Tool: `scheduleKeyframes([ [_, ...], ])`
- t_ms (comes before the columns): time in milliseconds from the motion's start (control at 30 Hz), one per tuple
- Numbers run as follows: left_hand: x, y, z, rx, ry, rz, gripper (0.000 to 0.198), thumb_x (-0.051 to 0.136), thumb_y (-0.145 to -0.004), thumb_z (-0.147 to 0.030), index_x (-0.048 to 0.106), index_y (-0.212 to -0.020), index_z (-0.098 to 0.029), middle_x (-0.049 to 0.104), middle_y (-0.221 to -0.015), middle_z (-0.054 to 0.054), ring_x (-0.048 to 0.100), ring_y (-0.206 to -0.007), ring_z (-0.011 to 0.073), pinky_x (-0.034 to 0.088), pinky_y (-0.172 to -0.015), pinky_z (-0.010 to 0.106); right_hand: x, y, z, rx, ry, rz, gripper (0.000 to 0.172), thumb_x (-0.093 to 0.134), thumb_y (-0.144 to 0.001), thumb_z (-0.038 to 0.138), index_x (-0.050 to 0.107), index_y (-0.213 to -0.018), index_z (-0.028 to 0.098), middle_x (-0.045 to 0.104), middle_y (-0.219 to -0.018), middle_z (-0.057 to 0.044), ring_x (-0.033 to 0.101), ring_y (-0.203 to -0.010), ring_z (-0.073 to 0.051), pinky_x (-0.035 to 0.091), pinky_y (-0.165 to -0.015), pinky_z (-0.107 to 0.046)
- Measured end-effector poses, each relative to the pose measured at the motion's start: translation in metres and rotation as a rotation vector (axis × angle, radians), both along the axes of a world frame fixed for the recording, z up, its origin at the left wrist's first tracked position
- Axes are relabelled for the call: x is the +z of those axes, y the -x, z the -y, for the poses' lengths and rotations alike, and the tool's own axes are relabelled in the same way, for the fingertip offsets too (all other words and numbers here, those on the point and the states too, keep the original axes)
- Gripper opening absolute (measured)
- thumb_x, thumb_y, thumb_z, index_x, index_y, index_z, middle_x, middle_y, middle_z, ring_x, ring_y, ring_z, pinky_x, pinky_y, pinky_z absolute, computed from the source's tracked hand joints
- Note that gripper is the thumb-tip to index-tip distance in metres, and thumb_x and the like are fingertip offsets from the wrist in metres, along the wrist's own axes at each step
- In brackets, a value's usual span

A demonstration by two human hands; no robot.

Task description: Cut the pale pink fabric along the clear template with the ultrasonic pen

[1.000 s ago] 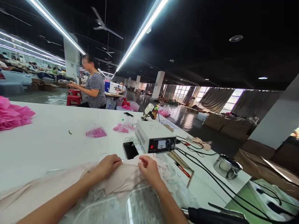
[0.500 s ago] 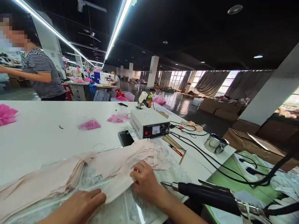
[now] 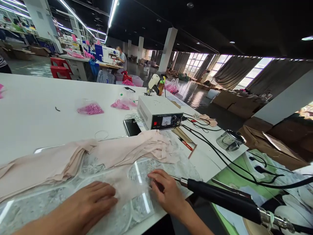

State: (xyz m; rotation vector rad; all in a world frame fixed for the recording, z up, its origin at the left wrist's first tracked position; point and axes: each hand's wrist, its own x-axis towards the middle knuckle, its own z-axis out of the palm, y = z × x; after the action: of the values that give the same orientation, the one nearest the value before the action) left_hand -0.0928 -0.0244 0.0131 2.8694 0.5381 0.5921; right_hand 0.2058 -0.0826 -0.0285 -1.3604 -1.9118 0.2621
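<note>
A small pale pink fabric piece (image 3: 127,186), partly blurred, lies between my hands on a clear plastic sheet with a pattern (image 3: 93,165). My left hand (image 3: 90,204) rests flat on the left part of this piece, fingers stretched out. My right hand (image 3: 167,194) is just past its right end, thumb and fingers apart and holding nothing visible. Beside that hand is a black handheld tool (image 3: 220,197), its metal tip partly hidden behind my fingers. Beyond the hands lie a pile of pink fabric pieces (image 3: 141,147) and a longer stack (image 3: 49,163).
A white control box (image 3: 156,109) stands mid-table, its cables (image 3: 220,153) running right. Around it are a phone (image 3: 131,127), orange snips (image 3: 187,144), a lidded glass mug (image 3: 230,140) and bags of pink bits (image 3: 90,108). A green surface (image 3: 230,182) sits lower right.
The fabric piece has slid down off the pile to between my hands. My right hand has moved right and opened. The view has tilted down, and the striped-shirted person is mostly out of frame.
</note>
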Motion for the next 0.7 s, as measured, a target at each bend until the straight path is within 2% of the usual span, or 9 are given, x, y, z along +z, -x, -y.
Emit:
scheduleKeyframes([
  [67, -0.003, -0.018, -0.010, -0.111, -0.026, -0.036, 0.025, 0.050, -0.103, -0.022, 0.069, -0.119, -0.028, 0.073, -0.119, 0.002, 0.069, -0.108, 0.0168, 0.052, -0.098, 0.024, 0.004, 0.000, 0.005, -0.017, -0.003, -0.016, 0.018, 0.054, -0.089, 0.013, 0.070, -0.097, 0.017, 0.072, -0.094, -0.010, 0.072, -0.087, -0.020, 0.061, -0.079, -0.031],
  [133, -0.010, -0.031, -0.017, -0.168, -0.067, -0.045, 0.032, 0.049, -0.104, -0.019, 0.064, -0.131, -0.025, 0.069, -0.132, 0.004, 0.064, -0.121, 0.0188, 0.048, -0.107, 0.028, 0.006, 0.000, 0.010, -0.038, -0.002, -0.016, 0.009, 0.061, -0.086, 0.017, 0.068, -0.091, 0.019, 0.071, -0.089, -0.008, 0.071, -0.083, -0.021, 0.060, -0.074, -0.031],
  [233, -0.020, -0.037, -0.024, -0.218, -0.156, -0.064, 0.036, 0.050, -0.104, -0.021, 0.059, -0.139, -0.023, 0.064, -0.139, 0.003, 0.059, -0.130, 0.0181, 0.043, -0.114, 0.029, 0.002, 0.000, 0.013, -0.089, -0.029, 0.047, 0.018, 0.070, -0.076, 0.016, 0.065, -0.094, 0.020, 0.071, -0.090, -0.007, 0.072, -0.081, -0.024, 0.059, -0.070, -0.033],
  [333, -0.028, -0.033, -0.027, -0.254, -0.279, -0.105, 0.041, 0.050, -0.104, -0.025, 0.053, -0.145, -0.022, 0.061, -0.142, 0.002, 0.049, -0.139, 0.0174, 0.030, -0.120, 0.031, -0.008, 0.001, 0.008, -0.179, -0.065, 0.088, 0.021, 0.061, -0.079, 0.008, 0.064, -0.097, 0.018, 0.071, -0.084, -0.008, 0.071, -0.073, -0.024, 0.056, -0.062, -0.032],
  [467, -0.030, -0.028, -0.029, -0.295, -0.355, -0.117, 0.042, 0.046, -0.105, -0.023, 0.053, -0.146, -0.020, 0.059, -0.144, 0.001, 0.041, -0.145, 0.0171, 0.014, -0.124, 0.037, -0.012, 0.001, 0.003, -0.213, -0.105, 0.042, 0.022, 0.054, -0.083, 0.005, 0.063, -0.098, 0.017, 0.069, -0.078, -0.007, 0.068, -0.064, -0.019, 0.051, -0.056, -0.028],
  [567, -0.025, -0.036, -0.029, -0.314, -0.347, -0.103, 0.042, 0.045, -0.104, -0.020, 0.053, -0.146, -0.019, 0.059, -0.144, 0.002, 0.039, -0.146, 0.0180, 0.014, -0.124, 0.039, -0.007, 0.001, 0.010, -0.146, -0.150, 0.004, 0.017, 0.054, -0.086, 0.008, 0.065, -0.093, 0.019, 0.067, -0.076, -0.005, 0.067, -0.065, -0.016, 0.052, -0.059, -0.024],
  [700, -0.019, -0.060, -0.031, -0.290, -0.342, -0.088, 0.042, 0.047, -0.105, -0.023, 0.052, -0.146, -0.018, 0.059, -0.144, 0.003, 0.044, -0.143, 0.0166, 0.017, -0.123, 0.035, -0.005, 0.000, 0.022, -0.108, -0.177, 0.090, 0.018, 0.057, -0.085, 0.011, 0.068, -0.095, 0.020, 0.066, -0.078, -0.007, 0.065, -0.066, -0.018, 0.051, -0.059, -0.028],
])
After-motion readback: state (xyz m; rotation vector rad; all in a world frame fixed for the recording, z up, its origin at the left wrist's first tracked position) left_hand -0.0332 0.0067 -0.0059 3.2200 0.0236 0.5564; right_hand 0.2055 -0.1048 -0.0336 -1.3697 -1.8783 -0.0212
